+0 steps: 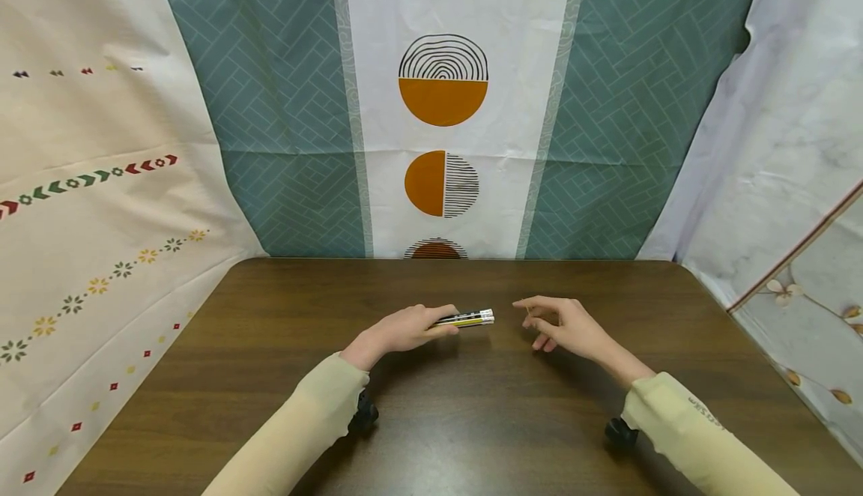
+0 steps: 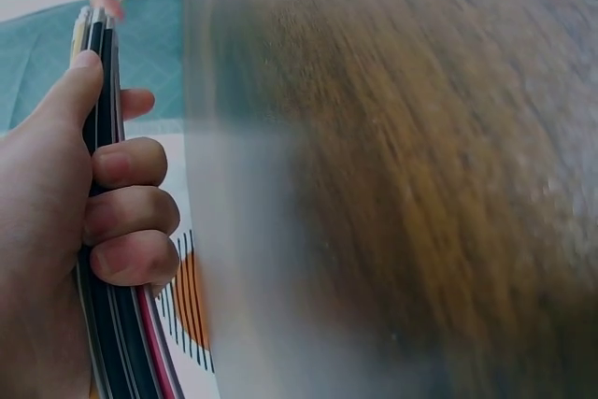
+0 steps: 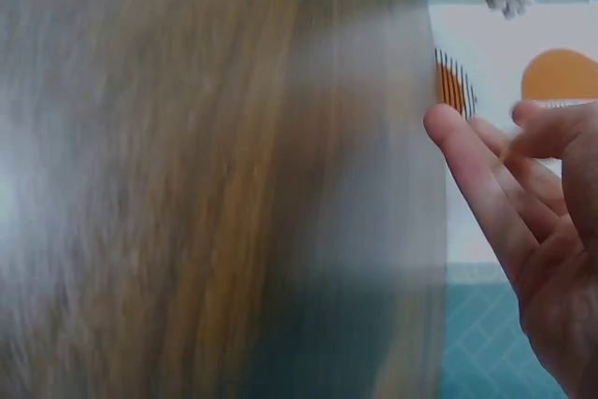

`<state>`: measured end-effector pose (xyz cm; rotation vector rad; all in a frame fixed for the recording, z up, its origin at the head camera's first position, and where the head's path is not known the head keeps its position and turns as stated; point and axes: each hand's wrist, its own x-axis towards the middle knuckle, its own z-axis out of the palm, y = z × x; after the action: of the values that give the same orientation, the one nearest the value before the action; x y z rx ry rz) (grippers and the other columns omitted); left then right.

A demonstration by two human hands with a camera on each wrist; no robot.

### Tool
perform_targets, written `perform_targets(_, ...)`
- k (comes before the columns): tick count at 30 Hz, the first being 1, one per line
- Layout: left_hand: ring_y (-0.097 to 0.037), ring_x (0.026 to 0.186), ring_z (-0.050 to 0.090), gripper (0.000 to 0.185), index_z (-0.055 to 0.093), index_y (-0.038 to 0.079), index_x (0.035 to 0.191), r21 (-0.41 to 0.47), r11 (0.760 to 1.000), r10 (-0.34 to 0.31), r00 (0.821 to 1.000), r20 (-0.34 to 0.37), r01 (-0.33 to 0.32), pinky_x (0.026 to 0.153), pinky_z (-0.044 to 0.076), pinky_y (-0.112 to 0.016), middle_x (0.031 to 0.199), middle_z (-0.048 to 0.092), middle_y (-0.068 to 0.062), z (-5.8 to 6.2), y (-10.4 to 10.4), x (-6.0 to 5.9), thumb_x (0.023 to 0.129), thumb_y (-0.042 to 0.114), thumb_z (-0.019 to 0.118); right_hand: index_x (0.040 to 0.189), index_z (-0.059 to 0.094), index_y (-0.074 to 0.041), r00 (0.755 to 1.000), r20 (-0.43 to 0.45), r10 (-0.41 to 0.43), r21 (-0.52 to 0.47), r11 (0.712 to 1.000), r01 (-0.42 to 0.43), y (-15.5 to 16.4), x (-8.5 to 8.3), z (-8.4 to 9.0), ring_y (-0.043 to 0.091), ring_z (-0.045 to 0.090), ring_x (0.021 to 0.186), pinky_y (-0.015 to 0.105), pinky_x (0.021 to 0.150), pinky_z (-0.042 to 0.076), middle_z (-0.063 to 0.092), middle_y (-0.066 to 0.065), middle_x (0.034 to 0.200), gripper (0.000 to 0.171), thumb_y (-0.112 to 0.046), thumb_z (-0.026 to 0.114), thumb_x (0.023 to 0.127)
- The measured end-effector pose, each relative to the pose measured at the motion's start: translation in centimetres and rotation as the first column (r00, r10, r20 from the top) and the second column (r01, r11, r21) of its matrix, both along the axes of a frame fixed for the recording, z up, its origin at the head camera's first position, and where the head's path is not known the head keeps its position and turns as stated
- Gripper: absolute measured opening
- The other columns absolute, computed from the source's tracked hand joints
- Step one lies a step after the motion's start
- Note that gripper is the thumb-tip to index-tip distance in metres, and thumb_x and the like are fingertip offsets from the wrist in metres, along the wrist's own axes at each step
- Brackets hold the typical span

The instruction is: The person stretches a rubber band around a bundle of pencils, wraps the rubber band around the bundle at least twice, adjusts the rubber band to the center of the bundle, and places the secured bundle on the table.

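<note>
My left hand [image 1: 404, 327] grips a bundle of pencils [image 1: 475, 318], its fingers curled round them and the thumb lying along them. The pencils are mostly black, with a yellow one and a reddish one [image 2: 151, 334] among them, and their white eraser ends point toward my right hand. Across a short gap, my right hand [image 1: 565, 325] is raised over the table with fingers spread and partly bent. A thin tan loop like a rubber band [image 3: 505, 150] is hooked on its thumb and fingers. The palm covers part of the pencils.
Both hands are above a dark brown wooden table [image 1: 472, 421]. Behind it hangs a teal and white patterned cloth [image 1: 290, 106], with light printed cloths at left [image 1: 101, 204] and right [image 1: 795, 144]. Dark wrist devices sit under both sleeves.
</note>
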<state>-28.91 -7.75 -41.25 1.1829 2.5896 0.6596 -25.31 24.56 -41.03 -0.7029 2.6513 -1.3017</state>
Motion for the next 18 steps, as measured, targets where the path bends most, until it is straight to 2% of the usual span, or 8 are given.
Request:
perform_targets(5, -0.004, 0.055, 0.036, 0.020, 0.055, 0.024, 0.111, 0.003, 1.000, -0.009, 1.000, 0.009, 0.009, 0.058, 0.035, -0.021, 0.073, 0.044, 0.009, -0.1, 0.3, 0.0, 0.104, 0.041, 0.047, 0.136, 0.054, -0.029, 0.995, -0.096, 0.000, 0.009, 1.000, 0.001, -1.5, 0.3, 0.3, 0.018, 0.074, 0.076, 0.033, 0.059, 0.057, 0.067, 0.018, 0.117, 0.059, -0.025, 0.081, 0.083)
perform_targets(9, -0.004, 0.055, 0.038, 0.023, 0.055, 0.024, 0.113, -0.003, 1.000, -0.018, 1.000, 0.017, 0.018, 0.060, 0.038, -0.022, 0.073, 0.045, 0.009, -0.1, 0.6, 0.1, 0.104, 0.043, 0.045, 0.142, 0.046, -0.033, 0.983, -0.186, 0.010, 0.049, 0.999, -0.001, -3.2, 0.6, 0.8, 0.012, 0.071, 0.082, 0.033, 0.069, 0.055, 0.062, 0.012, 0.125, 0.079, -0.029, 0.088, 0.075)
perform_targets(12, -0.004, 0.054, 0.038, 0.024, 0.056, 0.023, 0.114, 0.007, 1.000, -0.030, 0.999, 0.030, 0.029, 0.060, 0.038, -0.021, 0.072, 0.044, 0.009, 0.0, 1.0, 0.2, 0.104, 0.042, 0.046, 0.144, 0.042, -0.035, 0.974, -0.225, 0.020, 0.089, 0.996, 0.000, -4.6, 0.8, 1.1, 0.015, 0.068, 0.084, 0.037, 0.074, 0.053, 0.058, 0.008, 0.127, 0.088, -0.029, 0.090, 0.071)
perform_targets(15, -0.004, 0.053, 0.036, 0.024, 0.056, 0.023, 0.114, 0.023, 0.999, -0.044, 0.998, 0.034, 0.043, 0.058, 0.037, -0.021, 0.070, 0.042, 0.009, 0.2, 1.2, 0.4, 0.104, 0.042, 0.046, 0.142, 0.044, -0.037, 0.968, -0.250, 0.033, 0.129, 0.992, -0.001, -5.7, 0.8, 1.2, 0.015, 0.064, 0.087, 0.033, 0.075, 0.051, 0.059, 0.002, 0.124, 0.086, -0.030, 0.090, 0.070)
perform_targets(18, -0.003, 0.053, 0.035, 0.024, 0.056, 0.023, 0.114, 0.046, 0.998, -0.055, 0.998, 0.038, 0.053, 0.057, 0.035, -0.020, 0.071, 0.043, 0.008, 0.3, 1.3, 0.6, 0.104, 0.042, 0.045, 0.131, 0.055, -0.031, 0.958, -0.281, 0.049, 0.110, 0.994, -0.019, -6.5, 0.5, 1.0, 0.013, 0.062, 0.084, 0.027, 0.070, 0.051, 0.066, -0.004, 0.114, 0.065, -0.023, 0.086, 0.075)
